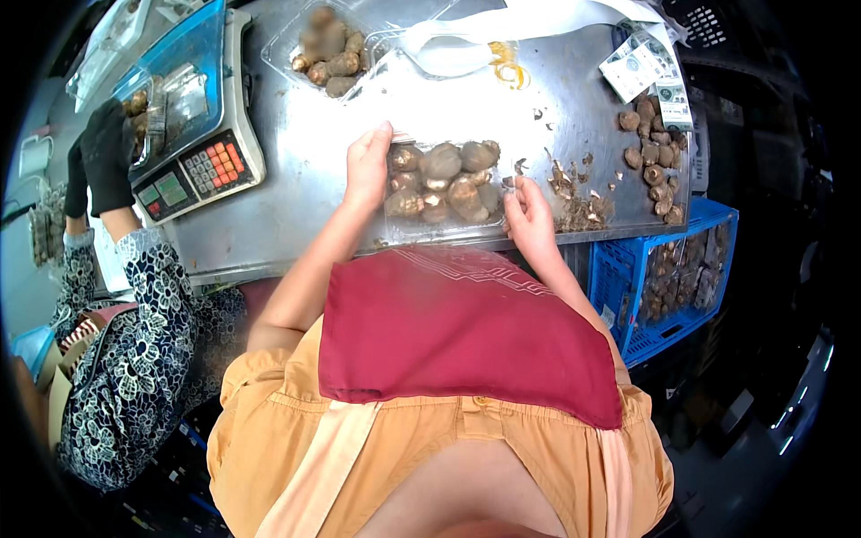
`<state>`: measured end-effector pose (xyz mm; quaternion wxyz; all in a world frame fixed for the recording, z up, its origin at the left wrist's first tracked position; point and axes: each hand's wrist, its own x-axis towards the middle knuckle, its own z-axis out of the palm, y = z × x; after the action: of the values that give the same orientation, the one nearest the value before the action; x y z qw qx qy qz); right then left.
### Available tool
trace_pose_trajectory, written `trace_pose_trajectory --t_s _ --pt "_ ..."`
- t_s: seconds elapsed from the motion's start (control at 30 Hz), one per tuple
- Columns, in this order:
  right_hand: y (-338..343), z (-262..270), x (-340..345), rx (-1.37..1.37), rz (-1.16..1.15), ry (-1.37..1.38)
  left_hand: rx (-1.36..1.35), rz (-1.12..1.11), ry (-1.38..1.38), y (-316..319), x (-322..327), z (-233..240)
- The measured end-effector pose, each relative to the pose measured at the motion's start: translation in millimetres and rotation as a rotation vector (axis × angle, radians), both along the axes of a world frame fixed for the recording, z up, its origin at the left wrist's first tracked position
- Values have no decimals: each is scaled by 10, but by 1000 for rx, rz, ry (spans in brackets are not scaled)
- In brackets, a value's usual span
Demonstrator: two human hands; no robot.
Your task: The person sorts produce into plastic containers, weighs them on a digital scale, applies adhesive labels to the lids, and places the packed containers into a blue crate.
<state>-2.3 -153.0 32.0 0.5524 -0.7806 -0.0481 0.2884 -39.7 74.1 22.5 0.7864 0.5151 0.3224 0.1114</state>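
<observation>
A clear plastic tray of brown taro corms (444,171) lies on the metal table in front of me. At the tray's left side is my left hand (368,165), its thumb and fingers closed on the tray's edge. My right hand (530,212) is at the tray's right edge with curled fingers; a small dark scrap shows by the fingertips, and whether it grips the rim cannot be told. Another clear tray with corms (336,60) stands farther back. Behind my tray, glare hides part of an open clear container under white sheet material (464,44).
Left, a co-worker's gloved hands (104,155) hold a tray on a digital scale (202,171). Loose corms (652,151) and printed labels (632,70) lie at the table's right end. Peel scraps (578,202) are scattered nearby. A blue crate (619,289) with packed corms stands beside the table.
</observation>
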Motion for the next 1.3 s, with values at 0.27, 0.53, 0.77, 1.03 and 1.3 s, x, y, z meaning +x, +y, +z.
trace_pose_trajectory --t_s 0.27,0.53,0.77,1.03,1.3 --pt "-3 43 21 24 -36 -152 271 -55 -20 1 -13 259" --pt "-19 -12 -8 61 -62 -153 370 -75 -111 -83 -25 180" --pt "-25 -86 19 -70 4 -168 166 -43 79 -64 -79 -16" --pt "-30 86 -57 32 -86 -346 418 -78 -237 -58 -77 198" --pt "-35 34 -43 -118 0 -168 210 -108 -2 -73 -151 -65"
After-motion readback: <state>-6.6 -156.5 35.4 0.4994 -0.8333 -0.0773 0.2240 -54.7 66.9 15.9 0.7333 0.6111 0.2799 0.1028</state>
